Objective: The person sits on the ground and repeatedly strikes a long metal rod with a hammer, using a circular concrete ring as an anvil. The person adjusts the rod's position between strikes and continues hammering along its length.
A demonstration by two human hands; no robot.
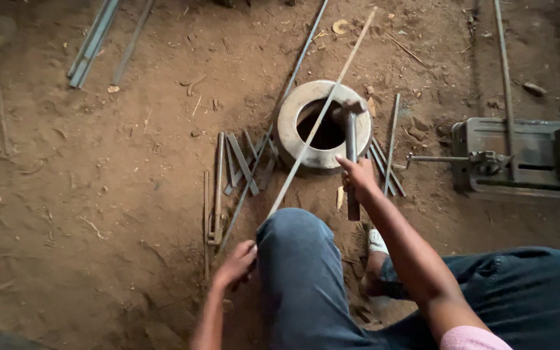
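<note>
- My right hand (358,176) is clamped around the handle of a hammer (351,155), gripping it about midway so the head sits out over the ring's opening.
- The hammer's head hangs just above the far rim of a thick metal ring (293,133) that lies flat on the dirt floor (98,194); the ring's hollow middle leaves room under whatever gets struck across it.
- A long thin rod (322,113) lies slanted across the ring, one end running far up the floor, the near end coming down by my raised knee (296,259); resting over the opening, it is held up at the rim on both sides.
- My left hand (236,264) is low beside my knee, fingers curled at the ground near the rod's near end; I cannot tell whether it is closed on the rod or only resting there.
- Short cut metal strips (241,162) lie fanned out just left of the ring, and more strips (384,165) on its right, all close enough to reach while I sit.
- A long clamp-like tool (216,194) lies beside the left pile.
- A grey metal machine base (520,159) sits well to the right, apart from my work.
- Longer bars (92,42) lie off at the upper left.
</note>
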